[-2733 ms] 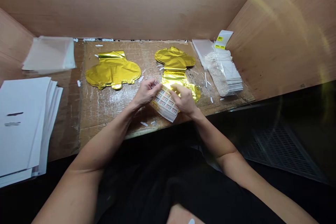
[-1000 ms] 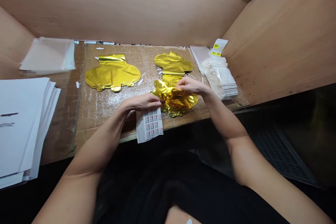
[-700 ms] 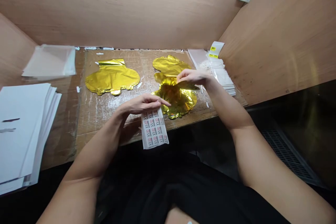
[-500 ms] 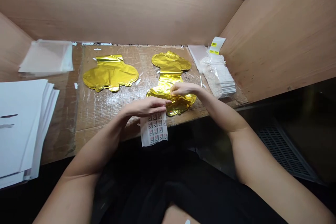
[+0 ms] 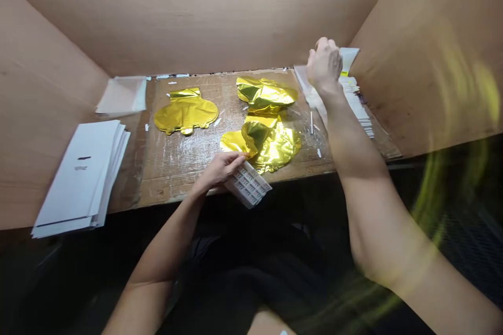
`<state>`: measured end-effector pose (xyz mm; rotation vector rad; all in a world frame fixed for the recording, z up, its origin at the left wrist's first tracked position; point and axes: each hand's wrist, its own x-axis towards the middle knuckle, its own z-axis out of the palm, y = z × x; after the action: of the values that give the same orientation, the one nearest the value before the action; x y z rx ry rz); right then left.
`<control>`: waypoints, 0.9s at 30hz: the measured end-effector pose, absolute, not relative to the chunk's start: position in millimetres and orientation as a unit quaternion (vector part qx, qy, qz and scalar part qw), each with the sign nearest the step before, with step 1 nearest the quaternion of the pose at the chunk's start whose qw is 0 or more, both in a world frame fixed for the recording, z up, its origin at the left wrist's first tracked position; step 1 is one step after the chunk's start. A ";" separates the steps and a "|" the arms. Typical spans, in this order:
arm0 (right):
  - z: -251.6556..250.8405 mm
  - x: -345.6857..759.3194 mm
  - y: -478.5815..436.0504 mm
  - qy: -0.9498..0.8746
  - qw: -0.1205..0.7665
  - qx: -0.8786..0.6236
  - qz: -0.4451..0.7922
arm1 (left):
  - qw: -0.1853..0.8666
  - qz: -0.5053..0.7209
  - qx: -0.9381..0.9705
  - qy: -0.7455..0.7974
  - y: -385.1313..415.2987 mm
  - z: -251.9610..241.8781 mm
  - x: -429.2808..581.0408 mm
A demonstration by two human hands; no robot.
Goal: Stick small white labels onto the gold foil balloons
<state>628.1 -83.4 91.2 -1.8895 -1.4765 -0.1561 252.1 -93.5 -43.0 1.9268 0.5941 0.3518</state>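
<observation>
My left hand [image 5: 220, 170] grips the near end of a white sheet of small printed stickers [image 5: 249, 184], just in front of a crumpled gold foil balloon [image 5: 277, 145]. That balloon's upper lobe [image 5: 267, 93] is creased and folded, and its middle is bunched. A flatter gold foil balloon [image 5: 185, 112] lies further left, away from both hands. My right hand [image 5: 324, 63] is raised at the back right, with its fingers curled against a white stack of sheets [image 5: 304, 79]. Whatever lies inside those fingers is hidden.
A stack of white paper [image 5: 80, 178] lies at the left, and transparent sleeves [image 5: 121, 95] lie behind it. Bagged white cards [image 5: 359, 110] stand by the right plywood wall [image 5: 408, 47]. Small white sticks [image 5: 312, 123] lie on the taped cardboard work surface [image 5: 176, 167].
My right hand has left the gold balloon and moved to the back right stack. The balloon is more crumpled and folded. The sticker sheet now tilts to the right, and the view has shifted.
</observation>
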 end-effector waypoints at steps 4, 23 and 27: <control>56.8 532.3 -150.7 -0.707 0.316 -0.631 0.054 | 0.568 0.274 0.691 0.353 -120.4 -47.2 241.2; -15.6 415.5 -232.0 -0.751 0.267 -0.603 0.018 | 0.628 0.370 0.582 0.360 -178.9 -60.5 240.4; -21.2 410.8 -234.5 -0.751 0.271 -0.601 -0.026 | 0.604 0.379 0.602 0.359 -180.5 -59.7 241.6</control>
<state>410.8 -234.5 -21.2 -1.6190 -2.0236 -0.0687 241.6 -180.5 -59.7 1.3934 0.8309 0.8776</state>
